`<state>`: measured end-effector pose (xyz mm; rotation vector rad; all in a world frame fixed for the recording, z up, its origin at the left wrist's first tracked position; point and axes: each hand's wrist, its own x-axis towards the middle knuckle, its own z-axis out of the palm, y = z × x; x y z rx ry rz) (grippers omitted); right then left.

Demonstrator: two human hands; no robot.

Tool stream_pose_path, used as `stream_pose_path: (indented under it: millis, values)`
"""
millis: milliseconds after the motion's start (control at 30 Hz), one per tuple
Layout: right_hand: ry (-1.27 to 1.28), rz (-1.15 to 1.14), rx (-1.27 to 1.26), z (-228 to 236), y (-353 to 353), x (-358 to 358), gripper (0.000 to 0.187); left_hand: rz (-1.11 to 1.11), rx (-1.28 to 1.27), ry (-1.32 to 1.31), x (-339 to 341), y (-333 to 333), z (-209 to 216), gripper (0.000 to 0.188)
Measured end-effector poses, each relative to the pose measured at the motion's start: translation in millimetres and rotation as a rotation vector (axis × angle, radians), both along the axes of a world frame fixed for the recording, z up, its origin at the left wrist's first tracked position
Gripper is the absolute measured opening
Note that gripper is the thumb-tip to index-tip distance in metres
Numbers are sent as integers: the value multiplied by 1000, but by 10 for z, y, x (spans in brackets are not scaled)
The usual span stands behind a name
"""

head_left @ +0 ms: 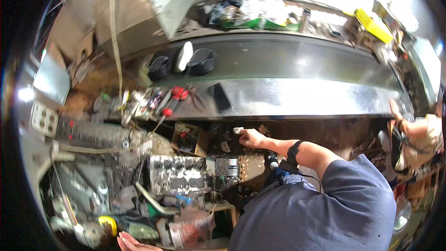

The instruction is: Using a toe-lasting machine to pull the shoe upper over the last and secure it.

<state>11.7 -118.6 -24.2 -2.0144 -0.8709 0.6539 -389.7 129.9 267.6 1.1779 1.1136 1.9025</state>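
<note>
My right hand (253,138) reaches out beyond my body, below the edge of a long metal bench. Its fingers are closed on a small white scrap (238,130), perhaps paper or cloth; blur hides its exact kind. Underneath is a dark, littered area with a small open box (189,139) to its left. My left hand (134,243) shows only partly at the bottom edge, with fingers stretched out and nothing seen in them. Near it lie a yellow curved object (108,226) and a dirty machine part (190,230).
On the metal bench (297,97) are a dark phone (219,97), red-handled tools (179,94) and two black cups (202,61). A power strip (44,118) is at the far left. Another person's hand (395,110) rests by the bench's right end. A yellow bin (373,25) sits behind.
</note>
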Motion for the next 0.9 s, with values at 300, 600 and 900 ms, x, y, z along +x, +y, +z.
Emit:
stream_pose_path:
  millis: [300,600,900]
  values:
    - [-758,97,-6,-67,-906,756,65,-729,-230,273,2477,-528,-1068,23]
    - [-684,152,-150,-214,-2277,1391,81,-1102,-457,430,4177,-1057,-1494,24]
    - [-275,-373,40,-92,-2313,1149,52,-1516,-136,911,6048,-366,-2407,30]
